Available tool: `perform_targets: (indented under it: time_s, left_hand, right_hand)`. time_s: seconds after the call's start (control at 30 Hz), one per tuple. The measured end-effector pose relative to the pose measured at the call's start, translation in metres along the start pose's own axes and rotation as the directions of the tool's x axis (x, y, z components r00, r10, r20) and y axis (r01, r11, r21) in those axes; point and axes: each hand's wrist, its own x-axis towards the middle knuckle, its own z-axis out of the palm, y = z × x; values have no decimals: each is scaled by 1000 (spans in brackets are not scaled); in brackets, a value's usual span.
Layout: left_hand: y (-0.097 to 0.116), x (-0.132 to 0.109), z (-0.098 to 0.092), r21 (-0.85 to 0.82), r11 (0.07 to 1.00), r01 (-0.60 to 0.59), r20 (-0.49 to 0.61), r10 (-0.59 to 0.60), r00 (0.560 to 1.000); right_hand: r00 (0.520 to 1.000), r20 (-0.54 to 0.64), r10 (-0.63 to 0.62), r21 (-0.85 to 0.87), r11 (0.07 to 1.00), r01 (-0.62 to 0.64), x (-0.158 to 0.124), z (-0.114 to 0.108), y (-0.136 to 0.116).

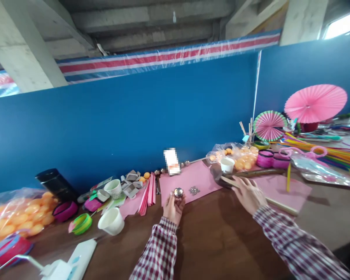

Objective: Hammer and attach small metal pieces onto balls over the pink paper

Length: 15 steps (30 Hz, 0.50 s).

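Observation:
My left hand (172,207) is raised over the brown table (221,241), fingers pinched round a small shiny silver ball (178,192). Just beyond it lies a pink paper sheet (189,181) with a small silver ornament (194,190) on it. My right hand (247,193) reaches forward with fingers stretched out and apart, touching or hovering over a long wooden stick (268,200) beside a dark bowl (218,175) that holds a white cup (227,165). Both sleeves are red-and-white plaid.
A blue wall backs the table. Bags of orange balls (14,217) sit far left and near the bowl. White cups (111,221), pink paper strips (148,196), a black cylinder (56,183), pink paper fans (315,102), coloured pipe cleaners (332,153) and a glue gun (67,264) crowd the table.

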Motion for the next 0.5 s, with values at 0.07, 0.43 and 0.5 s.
perform_targets:
  time_s: [0.07, 0.43, 0.5]
  left_hand:
    - [2, 1, -2, -32, 999, -12, -5, 12, 1000]
    - [10, 6, -15, -26, 983, -182, 44, 183, 982]
    - [9, 4, -12, 18, 980, -200, 38, 199, 979]
  right_hand:
    - [997, 39, 73, -132, 989, -67, -8, 4, 13]
    - [988, -151, 6, -106, 994, -22, 1, -4, -1]
    - [972, -223, -80, -38, 997, 74, 12, -9, -18]
